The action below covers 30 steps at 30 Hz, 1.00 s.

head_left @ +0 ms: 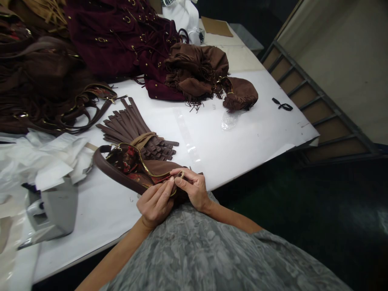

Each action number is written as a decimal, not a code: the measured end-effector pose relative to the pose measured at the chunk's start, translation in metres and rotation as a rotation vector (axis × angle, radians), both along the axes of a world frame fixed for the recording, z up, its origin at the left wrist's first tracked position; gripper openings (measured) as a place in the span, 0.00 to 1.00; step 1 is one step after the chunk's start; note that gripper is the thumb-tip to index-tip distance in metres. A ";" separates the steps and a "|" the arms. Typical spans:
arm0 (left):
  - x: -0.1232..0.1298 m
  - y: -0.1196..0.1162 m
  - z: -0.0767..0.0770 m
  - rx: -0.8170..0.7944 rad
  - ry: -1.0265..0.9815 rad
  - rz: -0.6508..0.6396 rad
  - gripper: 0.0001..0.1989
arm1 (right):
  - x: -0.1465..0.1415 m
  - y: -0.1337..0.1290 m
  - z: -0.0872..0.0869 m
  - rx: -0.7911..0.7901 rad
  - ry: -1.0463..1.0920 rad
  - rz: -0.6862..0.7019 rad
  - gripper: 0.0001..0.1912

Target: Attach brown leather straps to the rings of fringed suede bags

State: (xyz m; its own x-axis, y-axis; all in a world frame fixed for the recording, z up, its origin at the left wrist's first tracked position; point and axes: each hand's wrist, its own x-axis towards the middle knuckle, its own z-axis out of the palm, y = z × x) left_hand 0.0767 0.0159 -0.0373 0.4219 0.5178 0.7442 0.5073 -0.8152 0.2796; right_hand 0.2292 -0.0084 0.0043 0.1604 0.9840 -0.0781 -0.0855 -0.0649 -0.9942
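Grey mottled garment (194, 250) foremost, then brown bag (160, 167) at worktop's (224, 157) near edge, gold-zipped mouth gaping on red-patterned lining (131, 155), left hand (156, 203) pinching its rim, right hand (194, 188) pinching small pale loop (181, 174).

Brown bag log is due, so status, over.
Left hand gripping open edge of brown bag. Right hand close beside, fingers at same edge. Strap bundle just beyond bag.

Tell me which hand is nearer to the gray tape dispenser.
Left. The left hand is at the brown bag, to the right of the tape dispenser; the right hand is farther right.
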 end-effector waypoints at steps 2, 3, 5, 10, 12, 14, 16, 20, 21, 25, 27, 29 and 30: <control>0.001 0.001 0.001 0.005 -0.005 -0.010 0.19 | 0.000 0.000 -0.002 -0.009 0.031 -0.003 0.14; 0.002 0.001 0.002 0.016 -0.005 -0.014 0.21 | 0.001 0.001 -0.003 -0.014 0.048 0.000 0.14; 0.005 0.003 0.004 0.040 0.012 -0.015 0.24 | 0.003 0.001 -0.008 -0.024 0.097 0.014 0.14; 0.010 0.006 0.009 0.061 0.081 -0.036 0.28 | 0.010 0.000 -0.025 -0.005 0.283 0.057 0.18; 0.011 0.006 0.010 0.061 0.087 -0.045 0.29 | 0.014 -0.002 -0.029 0.001 0.298 0.066 0.18; 0.010 0.006 0.009 0.061 0.095 -0.045 0.29 | 0.018 -0.006 -0.030 -0.010 0.214 0.037 0.19; 0.009 0.006 0.008 0.057 0.114 -0.042 0.30 | 0.026 -0.009 -0.028 0.020 0.002 -0.037 0.19; 0.009 0.008 0.006 0.033 0.171 -0.061 0.28 | 0.047 -0.009 -0.020 0.273 -0.498 0.037 0.12; 0.009 0.009 0.006 0.024 0.193 -0.078 0.26 | 0.052 -0.006 -0.018 0.333 -0.594 0.139 0.11; 0.016 0.013 0.011 -0.010 0.324 -0.159 0.14 | 0.062 0.004 -0.009 0.311 -1.056 0.497 0.10; 0.020 0.015 0.015 -0.032 0.379 -0.168 0.11 | 0.061 0.008 -0.003 0.214 -1.283 0.585 0.09; 0.022 0.016 0.019 -0.076 0.425 -0.149 0.11 | 0.059 0.011 0.002 0.167 -1.417 0.653 0.09; 0.022 0.017 0.021 -0.104 0.444 -0.131 0.11 | 0.058 0.013 0.004 0.171 -1.445 0.680 0.08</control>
